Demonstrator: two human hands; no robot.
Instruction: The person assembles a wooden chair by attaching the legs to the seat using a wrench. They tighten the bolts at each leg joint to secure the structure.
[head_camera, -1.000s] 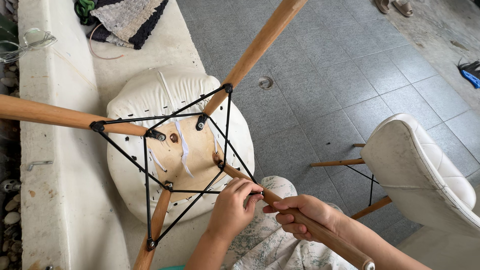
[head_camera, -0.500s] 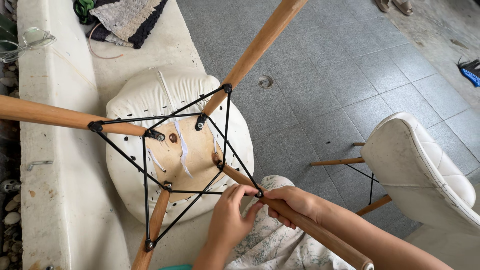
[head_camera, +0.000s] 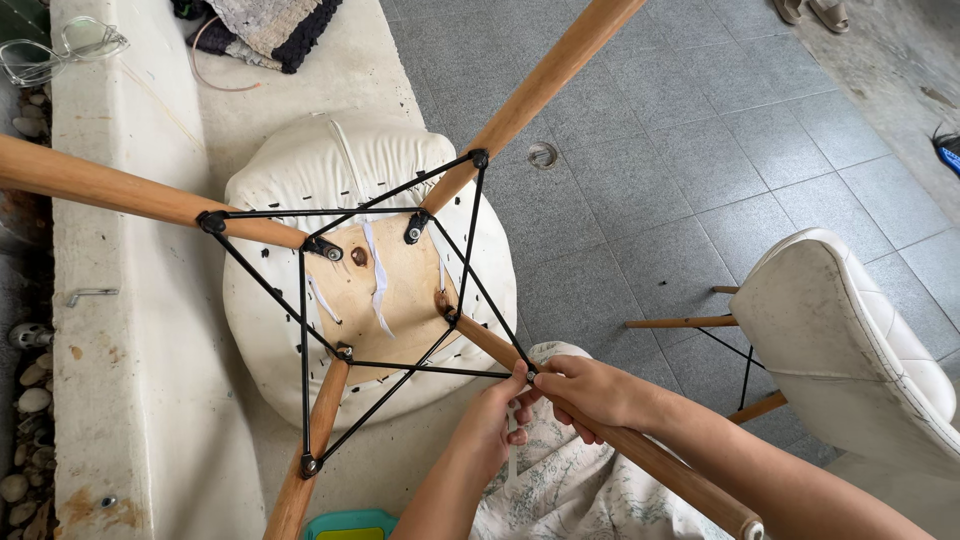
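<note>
— 2 hands meet on the upturned chair (head_camera: 370, 290)?

— Yes. Right hand (head_camera: 590, 392) wraps 1 wooden leg (head_camera: 600, 440), fingers curled shut around it. Left hand (head_camera: 495, 425), wrist bent upward, pinches the black wire brace (head_camera: 440, 370) just beyond its fingertips.

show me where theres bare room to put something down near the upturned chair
Bare patches: the concrete ledge left of the upturned chair, and the grey tiled floor between that chair and the upright white chair. It is crowded where the left hand and right hand meet on the wooden leg among the black wire struts.
</note>
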